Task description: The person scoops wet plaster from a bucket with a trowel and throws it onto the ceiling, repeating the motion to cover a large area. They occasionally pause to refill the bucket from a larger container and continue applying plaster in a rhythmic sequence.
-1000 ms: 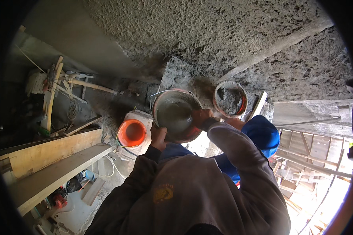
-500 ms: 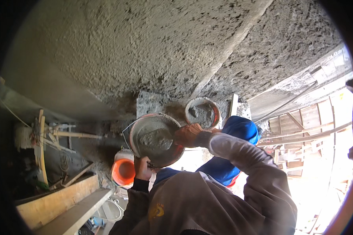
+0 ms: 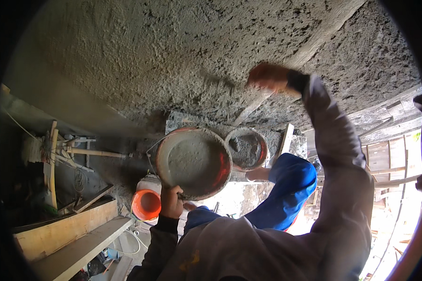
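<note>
My left hand (image 3: 172, 202) is closed on the near rim of a large bucket (image 3: 160, 161), tilted so its mouth faces me. Wet grey mortar (image 3: 192, 157) coats the inside, and some orange-red shows on the right wall. My right hand (image 3: 269, 77) is raised beside the rough plastered wall (image 3: 173, 61), blurred by motion. Its fingers look curled, and a dark smeared shape left of it may be a tool, too blurred to name. A smaller bucket (image 3: 266, 157) holding grey mortar stands right of the large one.
An orange bucket (image 3: 137, 206) stands at lower left, near a long board (image 3: 70, 229). Poles (image 3: 54, 168) lean at far left. A pale strip (image 3: 309, 47) runs across the wall. My blue-clad knee (image 3: 293, 175) is beside the small bucket and an upright plank (image 3: 286, 139).
My right hand has left the large bucket and swung up and right to the wall. The bucket's mouth now shows more fully, with my left hand still on its rim.
</note>
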`<control>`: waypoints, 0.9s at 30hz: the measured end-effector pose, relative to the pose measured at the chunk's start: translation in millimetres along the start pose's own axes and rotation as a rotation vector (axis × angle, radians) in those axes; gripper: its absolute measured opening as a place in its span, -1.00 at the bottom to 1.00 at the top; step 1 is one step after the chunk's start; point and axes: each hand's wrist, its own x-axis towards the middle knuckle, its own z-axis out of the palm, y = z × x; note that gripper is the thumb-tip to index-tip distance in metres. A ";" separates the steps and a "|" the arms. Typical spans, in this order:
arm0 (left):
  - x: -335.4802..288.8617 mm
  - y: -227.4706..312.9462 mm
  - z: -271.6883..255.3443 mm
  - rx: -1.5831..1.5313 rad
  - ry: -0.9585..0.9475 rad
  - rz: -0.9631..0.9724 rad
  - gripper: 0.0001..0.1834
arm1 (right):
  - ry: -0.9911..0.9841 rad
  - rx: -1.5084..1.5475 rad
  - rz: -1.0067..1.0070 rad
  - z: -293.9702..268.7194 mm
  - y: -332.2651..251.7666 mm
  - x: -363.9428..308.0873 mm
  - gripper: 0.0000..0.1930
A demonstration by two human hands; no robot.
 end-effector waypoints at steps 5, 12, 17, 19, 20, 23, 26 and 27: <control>8.8 -3.3 15.2 0.031 0.094 0.084 -0.60 | 0.377 -0.350 -0.402 -71.5 -33.0 -74.2 -0.79; 10.7 2.9 22.0 -1.064 0.239 -0.786 -0.35 | 0.302 -1.174 -0.393 155.3 51.1 -20.5 -0.85; -0.3 18.3 -0.1 -0.786 0.178 -0.587 -0.25 | 0.154 -1.036 -0.244 302.7 62.6 4.8 -0.80; -5.2 18.0 -4.8 -0.920 0.176 -0.622 -0.25 | 0.060 -0.789 -0.326 322.0 63.1 0.0 -0.82; -9.3 15.9 -6.8 -1.003 0.189 -0.664 -0.25 | 0.103 -0.755 -0.323 327.6 63.2 -4.1 -0.81; -23.4 4.9 -10.3 -0.841 0.215 -0.687 -0.27 | 0.102 -0.645 -0.304 324.9 61.9 -12.5 -0.76; -31.0 -8.8 -13.1 -0.807 0.140 -0.484 -0.28 | 0.130 -0.611 -0.303 308.8 48.7 -19.1 -0.75; -31.6 -11.7 -14.2 -0.808 0.133 -0.509 -0.29 | 0.123 -0.614 -0.325 303.2 39.9 -22.8 -0.75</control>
